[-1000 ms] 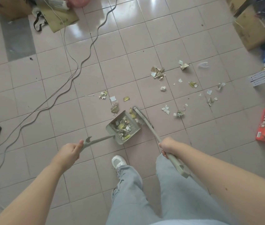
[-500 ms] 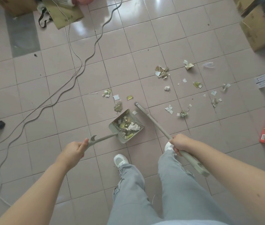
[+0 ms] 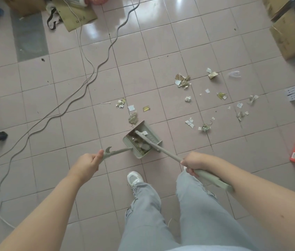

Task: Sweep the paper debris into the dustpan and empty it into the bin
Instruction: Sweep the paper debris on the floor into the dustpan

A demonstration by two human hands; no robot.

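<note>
Observed: left hand grips dustpan handle; right hand grips broom shaft. Paper scraps judged light, flyaway; sweep gently, hold dustpan level.

One head-worn wide-angle camera is looking steeply down at the tiled floor, catching the left hand and right hand close below.

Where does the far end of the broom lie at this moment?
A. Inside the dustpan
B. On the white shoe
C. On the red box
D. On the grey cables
A: the broom, gripped by the right hand, ends inside the dustpan, among the paper scraps there.
</note>
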